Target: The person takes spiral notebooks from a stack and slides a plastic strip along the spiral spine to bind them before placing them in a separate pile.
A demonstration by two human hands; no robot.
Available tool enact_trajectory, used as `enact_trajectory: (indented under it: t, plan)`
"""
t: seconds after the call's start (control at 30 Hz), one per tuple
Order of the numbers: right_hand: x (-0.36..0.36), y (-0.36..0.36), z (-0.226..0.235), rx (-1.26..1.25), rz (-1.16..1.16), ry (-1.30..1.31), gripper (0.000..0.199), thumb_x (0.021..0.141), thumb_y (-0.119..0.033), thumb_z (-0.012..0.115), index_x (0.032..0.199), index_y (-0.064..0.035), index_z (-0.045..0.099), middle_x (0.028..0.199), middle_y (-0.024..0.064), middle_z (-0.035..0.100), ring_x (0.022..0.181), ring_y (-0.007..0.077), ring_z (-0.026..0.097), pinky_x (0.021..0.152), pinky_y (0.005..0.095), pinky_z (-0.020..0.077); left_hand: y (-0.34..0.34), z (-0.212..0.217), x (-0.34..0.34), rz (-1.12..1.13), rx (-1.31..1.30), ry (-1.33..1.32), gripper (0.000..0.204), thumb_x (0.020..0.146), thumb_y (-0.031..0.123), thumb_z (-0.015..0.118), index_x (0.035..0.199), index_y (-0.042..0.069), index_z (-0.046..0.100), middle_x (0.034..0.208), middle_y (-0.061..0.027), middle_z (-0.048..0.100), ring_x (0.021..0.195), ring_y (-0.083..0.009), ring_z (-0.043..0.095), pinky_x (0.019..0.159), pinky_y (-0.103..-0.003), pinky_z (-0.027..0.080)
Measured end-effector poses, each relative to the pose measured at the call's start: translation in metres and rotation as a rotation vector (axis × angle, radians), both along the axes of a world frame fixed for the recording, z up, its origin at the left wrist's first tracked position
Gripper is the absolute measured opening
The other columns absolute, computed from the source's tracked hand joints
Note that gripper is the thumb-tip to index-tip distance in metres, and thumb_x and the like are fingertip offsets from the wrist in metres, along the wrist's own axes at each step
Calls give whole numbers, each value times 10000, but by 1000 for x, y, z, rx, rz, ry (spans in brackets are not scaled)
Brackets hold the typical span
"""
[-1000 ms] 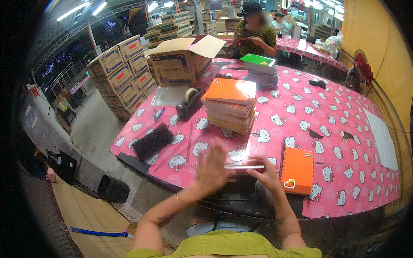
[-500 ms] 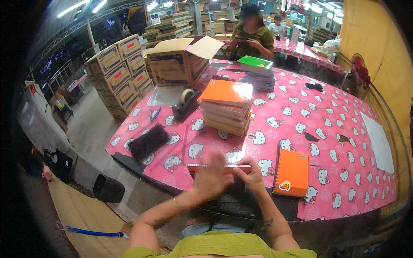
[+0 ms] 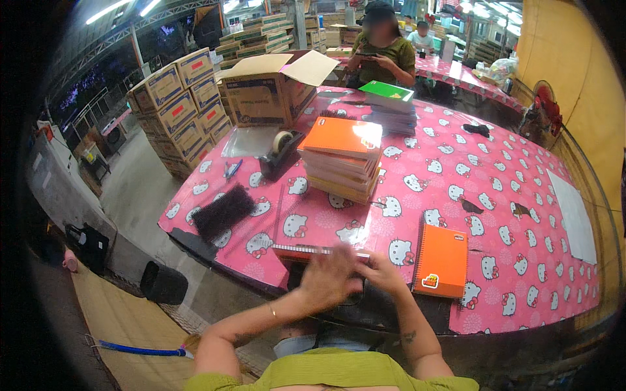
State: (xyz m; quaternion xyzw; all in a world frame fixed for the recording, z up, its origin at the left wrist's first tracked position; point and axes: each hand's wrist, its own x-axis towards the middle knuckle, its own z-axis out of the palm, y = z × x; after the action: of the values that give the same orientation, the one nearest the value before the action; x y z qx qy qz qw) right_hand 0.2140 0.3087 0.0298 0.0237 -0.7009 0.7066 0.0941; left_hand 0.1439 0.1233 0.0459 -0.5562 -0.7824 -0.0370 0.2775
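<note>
A spiral notebook (image 3: 295,250) is held on edge at the near side of the table, its wire-bound edge upward and its cover mostly out of sight. My right hand (image 3: 386,274) grips its right end, thumb on the near side. Flat against the near face lies my left hand (image 3: 329,279), fingers stretched out and smeared by motion. Just right of my hands, an orange spiral notebook (image 3: 442,260) rests on the table. Beyond them stands a stack of notebooks (image 3: 340,163) with an orange cover on top.
A black tape dispenser (image 3: 280,156), a black bristly pad (image 3: 223,212) and an open carton (image 3: 261,98) sit on the left of the pink patterned table (image 3: 417,202). Farther back is a green-topped notebook pile (image 3: 389,98). Another person (image 3: 385,49) stands across the table.
My left hand has swept a little down and to the right across the notebook. The notebook and my right hand have shifted slightly left and down.
</note>
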Motion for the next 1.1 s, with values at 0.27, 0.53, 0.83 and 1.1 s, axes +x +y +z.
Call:
enact_trajectory:
  t: [0.27,0.53,0.83,1.1]
  plan:
    - [-1,-3,9,19,2,17,256,950,-70,604,1185,26,635,985,82,705,893,103,594,821,314,506,14,21,2,1,80,-165,816,1001,547,366,1528,-58,219,1616,-259,150,1523,-368,97,1193,-573,-29]
    - [2,-3,24,151,14,16,298,953,-113,643,1222,13,625,1071,92,695,960,135,620,856,316,511,4,40,6,-78,244,-324,629,992,421,492,1422,-35,445,1455,-212,473,1423,-327,374,1195,-567,24]
    - [12,34,75,288,16,21,241,916,-130,695,1116,4,703,978,92,731,885,139,685,840,307,549,12,65,-25,-232,273,-448,187,903,257,678,1046,137,663,878,-38,687,895,-216,670,1160,-610,130]
    - [2,25,78,584,-115,141,129,857,-122,685,871,0,646,781,111,672,707,207,673,676,318,539,12,63,-17,-206,298,-442,194,860,202,726,1023,111,678,865,-56,688,832,-239,664,1022,-514,376]
